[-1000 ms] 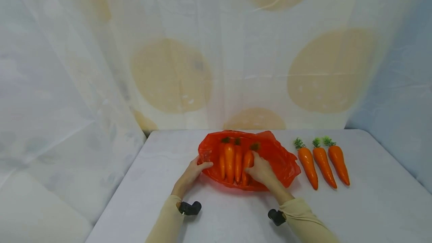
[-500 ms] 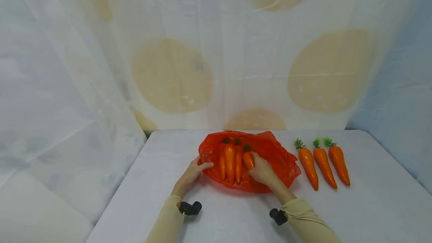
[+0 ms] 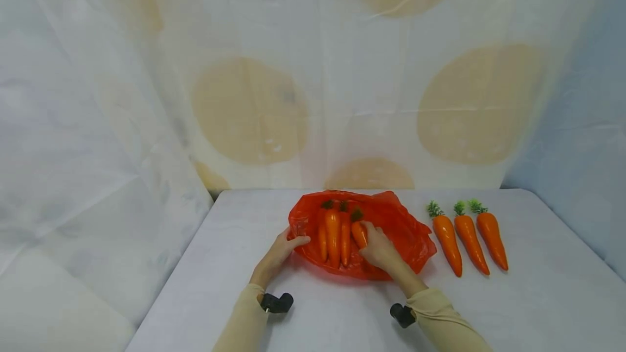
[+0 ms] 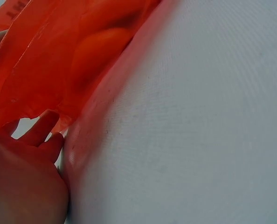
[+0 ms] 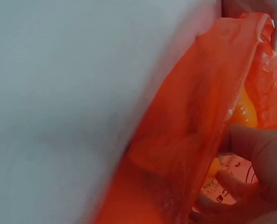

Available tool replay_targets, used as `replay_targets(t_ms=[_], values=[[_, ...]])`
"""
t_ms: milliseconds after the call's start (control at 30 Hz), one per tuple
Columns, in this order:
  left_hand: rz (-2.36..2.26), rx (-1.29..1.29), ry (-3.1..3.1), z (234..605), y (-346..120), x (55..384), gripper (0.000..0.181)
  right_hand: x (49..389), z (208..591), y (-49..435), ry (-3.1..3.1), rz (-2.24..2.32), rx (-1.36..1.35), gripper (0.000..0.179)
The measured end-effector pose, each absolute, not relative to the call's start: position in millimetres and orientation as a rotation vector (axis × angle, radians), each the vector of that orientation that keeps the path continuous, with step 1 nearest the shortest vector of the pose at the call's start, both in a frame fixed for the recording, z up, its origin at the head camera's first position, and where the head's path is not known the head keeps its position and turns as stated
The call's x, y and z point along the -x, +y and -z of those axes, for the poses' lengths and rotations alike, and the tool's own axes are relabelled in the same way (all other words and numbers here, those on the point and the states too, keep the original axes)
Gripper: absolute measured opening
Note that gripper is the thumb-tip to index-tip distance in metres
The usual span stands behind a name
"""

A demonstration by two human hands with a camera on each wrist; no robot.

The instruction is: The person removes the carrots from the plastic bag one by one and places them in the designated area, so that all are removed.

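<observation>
A red plastic bag (image 3: 406, 232) lies with its mouth spread open. Inside, several carrots (image 3: 333, 235) with green tops lie side by side. My left hand (image 3: 282, 249) holds the bag's left rim, thumb over the inside; in the left wrist view, its fingers (image 4: 41, 130) are beneath the plastic. My right hand (image 3: 381, 247) reaches into the bag and grips the rightmost carrot there (image 3: 359, 233), which tilts with its green top to the upper left. In the right wrist view, the bag's wall (image 5: 180, 126) covers part of my right fingers and most of the carrots.
Three more carrots, the nearest to the bag being an orange one (image 3: 447, 243), lie in a row on the white table (image 3: 337, 319), right of the bag. A white curtain with yellow circles (image 3: 249, 110) hangs behind the table.
The carrot in my right hand has shifted left toward the others, and its lower end now tips to the right behind my hand. My left hand stays at the bag's rim.
</observation>
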State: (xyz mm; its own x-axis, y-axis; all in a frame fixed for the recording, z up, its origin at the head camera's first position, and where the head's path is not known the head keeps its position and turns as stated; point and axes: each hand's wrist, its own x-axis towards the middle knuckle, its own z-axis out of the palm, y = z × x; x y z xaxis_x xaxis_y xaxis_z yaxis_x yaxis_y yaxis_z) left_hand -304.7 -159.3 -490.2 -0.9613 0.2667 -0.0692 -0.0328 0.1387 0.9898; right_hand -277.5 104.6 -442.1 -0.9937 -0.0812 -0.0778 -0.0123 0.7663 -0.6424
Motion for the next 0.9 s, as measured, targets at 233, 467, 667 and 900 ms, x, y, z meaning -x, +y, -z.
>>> replay_targets(t_ms=[233, 467, 667, 900], values=[[-1.891, -0.227, 2.195, 489.3, -159.1, 304.1, 0.059, 275.2, 442.4, 107.3, 2.850, 1.100, 0.087, 0.070], [-1.894, -0.223, 2.187, 490.9, -158.5, 303.1, 0.059, 274.5, 445.7, 111.5, 2.828, 1.175, 0.046, 0.069], [-1.899, -0.232, 2.185, 489.0, -158.5, 301.9, 0.057, 274.8, 444.3, 114.0, 2.815, 1.219, 0.045, 0.069], [-1.910, -0.240, 2.176, 487.3, -158.9, 301.8, 0.058, 271.3, 440.1, 117.9, 2.796, 1.249, 0.039, 0.069]])
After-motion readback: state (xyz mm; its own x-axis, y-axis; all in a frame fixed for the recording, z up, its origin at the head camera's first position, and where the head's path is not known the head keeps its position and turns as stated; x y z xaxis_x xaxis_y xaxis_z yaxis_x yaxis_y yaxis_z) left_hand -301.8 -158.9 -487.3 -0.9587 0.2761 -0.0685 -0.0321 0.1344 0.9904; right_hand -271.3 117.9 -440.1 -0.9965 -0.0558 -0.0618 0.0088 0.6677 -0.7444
